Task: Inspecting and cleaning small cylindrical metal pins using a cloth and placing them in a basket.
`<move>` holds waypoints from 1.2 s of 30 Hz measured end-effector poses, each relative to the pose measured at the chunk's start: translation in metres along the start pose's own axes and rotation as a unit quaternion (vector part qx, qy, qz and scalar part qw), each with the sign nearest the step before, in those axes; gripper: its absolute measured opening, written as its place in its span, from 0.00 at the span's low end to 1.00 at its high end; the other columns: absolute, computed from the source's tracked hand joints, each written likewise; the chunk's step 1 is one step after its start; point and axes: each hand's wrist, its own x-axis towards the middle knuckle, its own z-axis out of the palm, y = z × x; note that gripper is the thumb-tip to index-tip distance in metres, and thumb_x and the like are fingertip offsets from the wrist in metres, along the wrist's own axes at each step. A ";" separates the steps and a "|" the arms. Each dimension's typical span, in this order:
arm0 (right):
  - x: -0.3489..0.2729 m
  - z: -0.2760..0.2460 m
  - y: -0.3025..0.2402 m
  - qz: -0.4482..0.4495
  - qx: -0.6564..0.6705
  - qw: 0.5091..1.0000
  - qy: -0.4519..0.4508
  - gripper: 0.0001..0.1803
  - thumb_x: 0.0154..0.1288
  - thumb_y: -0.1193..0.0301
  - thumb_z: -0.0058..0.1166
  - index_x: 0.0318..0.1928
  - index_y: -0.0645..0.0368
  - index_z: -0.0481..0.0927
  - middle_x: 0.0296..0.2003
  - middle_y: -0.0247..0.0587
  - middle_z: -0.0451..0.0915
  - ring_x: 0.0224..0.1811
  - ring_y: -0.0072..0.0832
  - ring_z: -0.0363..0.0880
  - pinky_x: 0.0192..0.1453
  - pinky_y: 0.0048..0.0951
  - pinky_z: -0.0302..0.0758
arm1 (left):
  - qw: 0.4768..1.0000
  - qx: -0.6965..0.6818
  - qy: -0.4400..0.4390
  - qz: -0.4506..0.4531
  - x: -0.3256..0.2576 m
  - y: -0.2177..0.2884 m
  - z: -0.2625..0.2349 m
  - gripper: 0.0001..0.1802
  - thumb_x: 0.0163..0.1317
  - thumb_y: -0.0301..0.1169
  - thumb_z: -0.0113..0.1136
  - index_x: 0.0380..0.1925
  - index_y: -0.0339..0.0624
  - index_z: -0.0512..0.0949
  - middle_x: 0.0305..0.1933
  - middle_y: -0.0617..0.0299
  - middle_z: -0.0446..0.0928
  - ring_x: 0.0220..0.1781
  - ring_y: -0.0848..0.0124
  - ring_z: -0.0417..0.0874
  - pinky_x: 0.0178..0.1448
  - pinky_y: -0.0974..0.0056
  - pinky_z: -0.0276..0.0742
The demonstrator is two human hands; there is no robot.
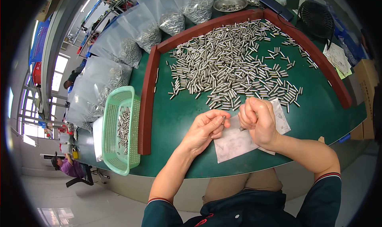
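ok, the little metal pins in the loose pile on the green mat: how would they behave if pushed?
The metal pins look like smooth, shiny cylinders, so they would probably roll and slip. The red raised rim likely stops strays. Rigid, surely; the left hand pinches one with fingertips alone, suggesting each is light.

Green table (pixel 318 107) bears metal pins (pixel 234 68), paper (pixel 234 141), basket (pixel 115 127).

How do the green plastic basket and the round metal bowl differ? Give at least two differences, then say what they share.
The green plastic basket is rectangular with slotted walls; the round metal bowl is circular with solid, shiny walls. The basket sits at the table's left edge, outside the red-brown border, near the person's left hand; the bowl sits at the far edge among the clear bags. Both hold small metal pins.
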 end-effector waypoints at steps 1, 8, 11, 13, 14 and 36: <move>0.000 0.000 0.000 0.000 0.000 1.000 0.000 0.21 0.62 0.67 0.33 0.11 0.56 0.54 0.10 0.30 0.56 0.13 0.16 0.50 0.18 0.20 0.50 | 1.000 0.001 0.002 -0.002 0.000 0.000 0.000 0.10 0.61 0.28 0.48 0.39 0.34 0.72 0.27 0.62 0.71 0.20 0.83 0.58 0.23 0.78 0.55; 0.001 0.000 0.000 0.010 0.017 1.000 0.006 0.21 0.62 0.67 0.33 0.11 0.55 0.54 0.10 0.29 0.55 0.13 0.16 0.49 0.17 0.20 0.49 | 0.991 -0.101 0.045 0.072 -0.003 0.013 -0.003 0.14 0.62 0.36 0.42 0.24 0.37 0.67 0.24 0.58 0.68 0.21 0.77 0.61 0.24 0.72 0.57; 0.002 -0.001 -0.001 0.011 0.024 1.000 0.008 0.21 0.62 0.67 0.32 0.12 0.55 0.54 0.09 0.29 0.55 0.12 0.16 0.48 0.16 0.20 0.48 | 0.986 0.008 0.109 0.125 -0.002 0.014 -0.006 0.17 0.63 0.37 0.42 0.20 0.38 0.66 0.23 0.58 0.67 0.21 0.77 0.60 0.23 0.73 0.56; 0.002 -0.002 0.000 0.008 0.024 1.000 0.014 0.21 0.63 0.67 0.32 0.12 0.55 0.54 0.09 0.29 0.54 0.12 0.16 0.47 0.16 0.20 0.48 | 0.977 0.095 0.143 0.126 0.001 0.012 -0.006 0.19 0.64 0.38 0.42 0.17 0.39 0.65 0.17 0.66 0.62 0.17 0.80 0.55 0.20 0.74 0.52; 0.002 -0.002 0.000 0.006 0.027 1.000 0.009 0.21 0.63 0.67 0.32 0.12 0.55 0.54 0.09 0.29 0.54 0.12 0.16 0.47 0.16 0.20 0.47 | 0.968 0.146 0.161 0.122 0.002 0.009 -0.008 0.19 0.65 0.37 0.41 0.17 0.40 0.65 0.15 0.69 0.58 0.16 0.81 0.52 0.20 0.75 0.50; 0.004 -0.003 0.001 0.018 0.036 0.999 0.017 0.22 0.63 0.65 0.34 0.12 0.55 0.54 0.09 0.29 0.54 0.11 0.16 0.47 0.15 0.20 0.47 | 0.997 0.008 0.039 0.068 0.002 0.011 -0.007 0.04 0.60 0.25 0.47 0.34 0.38 0.71 0.26 0.56 0.74 0.13 0.85 0.51 0.18 0.79 0.48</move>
